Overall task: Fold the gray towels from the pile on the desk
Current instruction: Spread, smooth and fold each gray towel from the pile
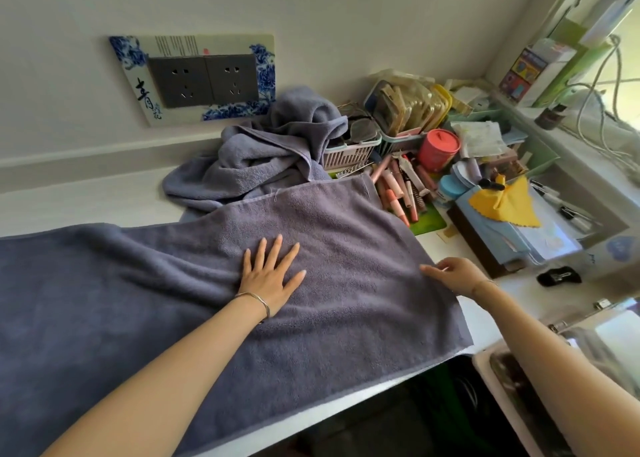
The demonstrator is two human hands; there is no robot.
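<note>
White desk (104,197) carries a spread gray towel (346,231) mid-frame, with the pile (263,152) above it. Left hand (268,276) presses flat, fingers spread; right hand (450,273) touches the towel's right edge, grip unclear. Probably soft and limp: take the corners.

The spread towel (173,301) and the pile (270,159) are plain bluish gray. The desk (86,200) is white. The sockets (204,79) are dark gray, their frame (263,58) white with blue flowers. The jar (439,148) is coral, the cloth (509,204) yellow and the mat (431,219) green.
</note>
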